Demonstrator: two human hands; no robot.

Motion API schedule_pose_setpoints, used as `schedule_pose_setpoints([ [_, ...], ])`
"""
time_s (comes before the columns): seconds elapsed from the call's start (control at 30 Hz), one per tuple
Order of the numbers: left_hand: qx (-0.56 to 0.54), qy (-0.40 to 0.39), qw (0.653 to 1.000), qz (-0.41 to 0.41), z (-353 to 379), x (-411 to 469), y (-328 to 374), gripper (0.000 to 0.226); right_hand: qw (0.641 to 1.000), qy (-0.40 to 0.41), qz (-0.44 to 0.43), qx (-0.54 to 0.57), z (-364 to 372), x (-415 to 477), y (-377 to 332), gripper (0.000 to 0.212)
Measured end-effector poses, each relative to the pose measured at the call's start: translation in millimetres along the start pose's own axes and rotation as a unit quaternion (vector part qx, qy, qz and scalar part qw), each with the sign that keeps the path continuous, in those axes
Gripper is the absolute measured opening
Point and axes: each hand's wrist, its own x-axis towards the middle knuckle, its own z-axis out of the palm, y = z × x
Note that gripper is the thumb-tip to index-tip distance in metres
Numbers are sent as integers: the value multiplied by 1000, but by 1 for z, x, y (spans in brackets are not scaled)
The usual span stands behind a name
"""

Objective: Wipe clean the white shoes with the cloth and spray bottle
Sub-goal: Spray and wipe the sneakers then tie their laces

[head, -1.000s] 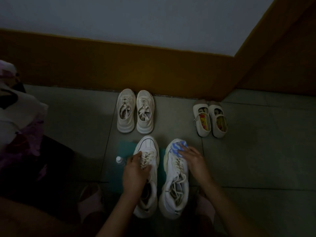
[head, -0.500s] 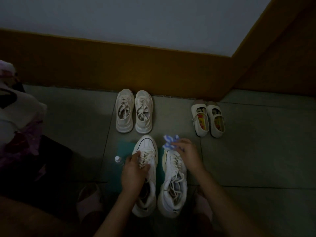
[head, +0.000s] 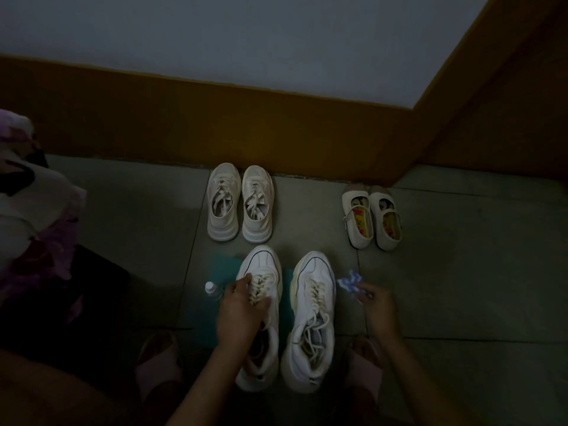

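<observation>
Two white lace-up sneakers stand side by side on the floor in front of me, toes pointing away. My left hand (head: 241, 312) grips the left sneaker (head: 261, 269) over its laces. The right sneaker (head: 313, 302) stands free. My right hand (head: 376, 307) is off to its right and pinches a crumpled blue-and-white cloth (head: 350, 282) above the floor. A small spray bottle (head: 210, 289) with a white cap stands just left of my left hand.
A teal mat (head: 221, 265) lies under the sneakers. A cream sneaker pair (head: 239, 204) and a small strap-shoe pair (head: 372, 219) stand by the brown baseboard. Bedding (head: 30, 210) bulges at the left. My feet in pink slippers (head: 156, 364) flank the sneakers.
My right hand has lifted the cloth off the right sneaker's toe and carried it to the right of the shoe. My left hand stays on the left sneaker.
</observation>
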Motion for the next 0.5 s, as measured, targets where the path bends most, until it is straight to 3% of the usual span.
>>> schedule_pose_setpoints([
  [0.1, 31, -28, 999, -12, -5, -5, 8, 68, 997, 41, -4, 63, -10, 3, -33, 23],
  [0.2, 47, 21, 997, 53, -19, -15, 23, 53, 989, 12, -48, 137, -7, -3, -83, 21],
  [0.27, -70, 30, 996, 49, -31, -22, 33, 39, 983, -29, -62, 172, 3, -18, -112, 23],
  [0.3, -163, 9, 987, 9, -39, -24, 39, 33, 978, -47, -68, 192, 10, -29, -126, 27],
  [0.37, -361, -64, 926, -93, -55, -29, 49, 26, 972, -72, -76, 211, 27, -53, -146, 32],
  [0.43, -449, -125, 873, -148, -67, -34, 48, 24, 969, -112, -85, 204, 46, -77, -154, 30],
  [0.5, -476, -142, 856, -145, -74, -37, 38, 21, 960, -187, -98, 184, 63, -101, -156, 24],
])
